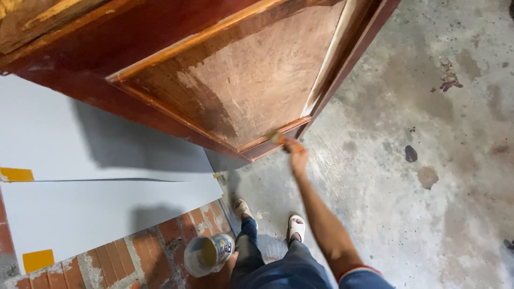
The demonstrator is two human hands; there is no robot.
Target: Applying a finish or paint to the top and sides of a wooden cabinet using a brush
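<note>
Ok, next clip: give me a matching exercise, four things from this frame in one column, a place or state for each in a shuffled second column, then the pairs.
Things:
1. right hand
2. left hand
3. wooden door
4. white boards

Places or states:
A. lying flat beside the brick strip, yellow tape at their edges
B. holding a brush at the door's lower corner
C. holding a tilted paint can near the knees
D. leaning over the floor, panel partly reddish, partly bare

Pairs: 1-B, 2-C, 3-D, 4-A
</note>
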